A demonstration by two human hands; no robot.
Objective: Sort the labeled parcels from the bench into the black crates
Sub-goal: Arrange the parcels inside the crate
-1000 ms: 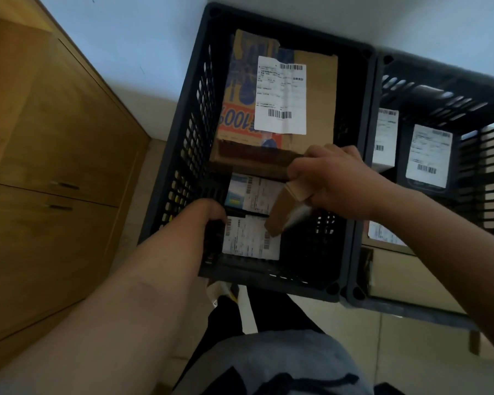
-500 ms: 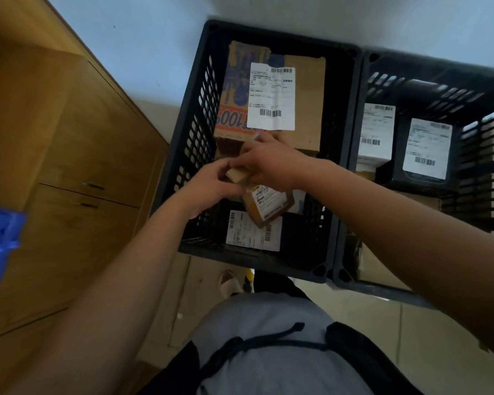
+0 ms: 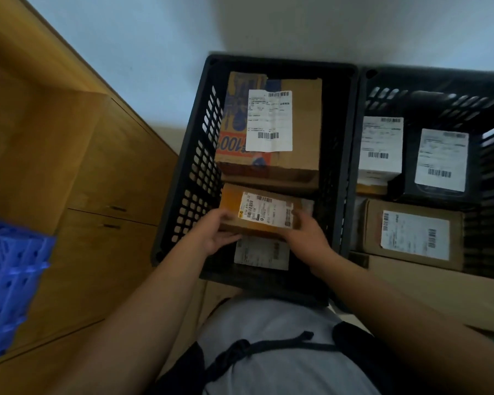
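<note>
Two black crates stand side by side on the floor: the left crate (image 3: 194, 172) and the right crate (image 3: 491, 115). Inside the left crate a small brown labeled parcel (image 3: 261, 210) lies flat, label up. My left hand (image 3: 218, 233) grips its left end and my right hand (image 3: 307, 233) grips its right end. Behind it sits a large cardboard box (image 3: 271, 129) with a white label. A white-labeled flat parcel (image 3: 261, 253) lies beneath my hands. The right crate holds a white box (image 3: 380, 146), a black parcel (image 3: 439, 161) and a brown box (image 3: 414, 233).
A wooden cabinet (image 3: 77, 178) with drawers stands to the left of the crates. A blue plastic crate (image 3: 9, 280) shows at the left edge. A pale wall runs behind the crates. My torso fills the bottom middle.
The small parcel was tilted in my hands above the crate; now it lies flat and label up, with one hand at each end. The camera view shifted right and back.
</note>
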